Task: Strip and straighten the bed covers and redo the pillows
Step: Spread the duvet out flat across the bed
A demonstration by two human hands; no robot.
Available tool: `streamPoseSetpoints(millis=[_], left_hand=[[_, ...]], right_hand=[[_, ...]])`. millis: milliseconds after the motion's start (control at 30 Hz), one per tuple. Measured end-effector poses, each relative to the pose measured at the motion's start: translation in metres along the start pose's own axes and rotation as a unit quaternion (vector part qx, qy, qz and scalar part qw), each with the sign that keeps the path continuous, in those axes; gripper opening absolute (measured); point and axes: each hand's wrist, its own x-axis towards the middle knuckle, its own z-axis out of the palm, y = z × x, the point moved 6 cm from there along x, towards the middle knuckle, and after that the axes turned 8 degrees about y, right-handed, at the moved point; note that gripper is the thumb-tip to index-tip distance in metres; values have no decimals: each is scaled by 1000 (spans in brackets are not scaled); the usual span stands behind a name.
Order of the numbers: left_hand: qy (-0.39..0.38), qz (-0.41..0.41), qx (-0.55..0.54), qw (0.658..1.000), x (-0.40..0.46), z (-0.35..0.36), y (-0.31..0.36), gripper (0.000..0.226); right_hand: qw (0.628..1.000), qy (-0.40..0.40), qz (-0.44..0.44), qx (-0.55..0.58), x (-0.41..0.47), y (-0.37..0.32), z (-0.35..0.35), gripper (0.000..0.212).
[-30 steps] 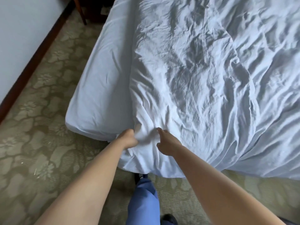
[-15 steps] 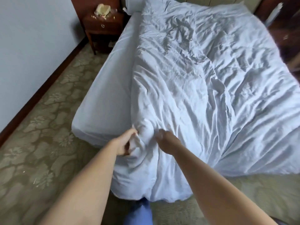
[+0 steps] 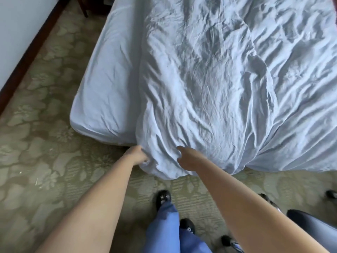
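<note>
A white wall (image 3: 16, 24) with a dark wooden skirting board (image 3: 31, 50) runs along the far left, above a green carpet (image 3: 42, 152) patterned with pale flowers. Next comes the bed's bare corner, where the fitted sheet (image 3: 109, 84) lies smooth over the mattress, just up and left of the left hand's knuckles.

The left hand (image 3: 135, 155) is at the foot of the bed with its fingers curled tightly round a bunch of the white duvet (image 3: 209, 88), at the duvet's near left corner. The fingertips are buried in the cloth. The crumpled duvet spreads up and away from both hands over most of the bed, and its near edge hangs past the mattress end between the two hands.

The right hand (image 3: 189, 158) rests on the duvet edge just right of that hanging fold, its fingers bent down into the fabric; whether they pinch it or merely press, I cannot tell.

Below the hands are blue trouser legs (image 3: 164, 229) and black shoes (image 3: 163, 197).
</note>
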Motion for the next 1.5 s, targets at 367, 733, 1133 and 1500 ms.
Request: streamPoseSetpoints(millis=[367, 733, 1133, 1500], left_hand=[[52, -63, -336, 938, 99, 7, -15, 111], [-91, 59, -172, 979, 87, 39, 31, 59], [-61, 137, -407, 901, -26, -21, 60, 24], [-113, 201, -391, 891, -166, 13, 54, 44]], right_hand=[[997, 43, 25, 60, 54, -27, 25, 57], [991, -24, 84, 104, 50, -24, 74, 103], [918, 205, 169, 296, -22, -18, -18, 29], [884, 313, 42, 346, -141, -37, -79, 10]])
